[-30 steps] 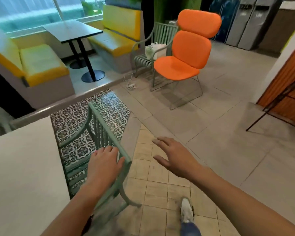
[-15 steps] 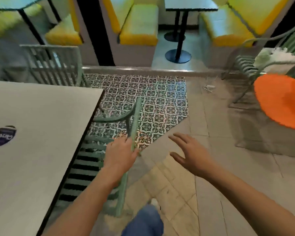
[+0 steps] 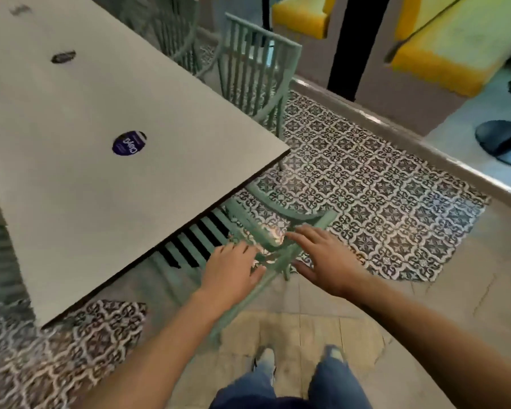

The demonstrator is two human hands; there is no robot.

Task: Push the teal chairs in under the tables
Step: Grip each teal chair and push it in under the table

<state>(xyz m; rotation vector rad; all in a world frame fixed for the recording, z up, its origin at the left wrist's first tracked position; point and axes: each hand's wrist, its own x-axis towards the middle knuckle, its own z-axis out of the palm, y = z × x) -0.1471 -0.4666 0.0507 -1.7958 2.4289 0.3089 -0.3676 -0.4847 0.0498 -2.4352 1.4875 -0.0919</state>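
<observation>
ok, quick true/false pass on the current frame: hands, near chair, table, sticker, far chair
1. The near chair's seat is partly under the table. True.
2. The right hand rests flat on the tabletop. False: it is at the chair's back rail, off the table.
3. A round purple sticker sits on the table. True.
4. The left hand holds a cup. False: it is on the chair's back and holds nothing else.
5. The far chair lies tipped over on the floor. False: it stands upright at the table's far side.
</observation>
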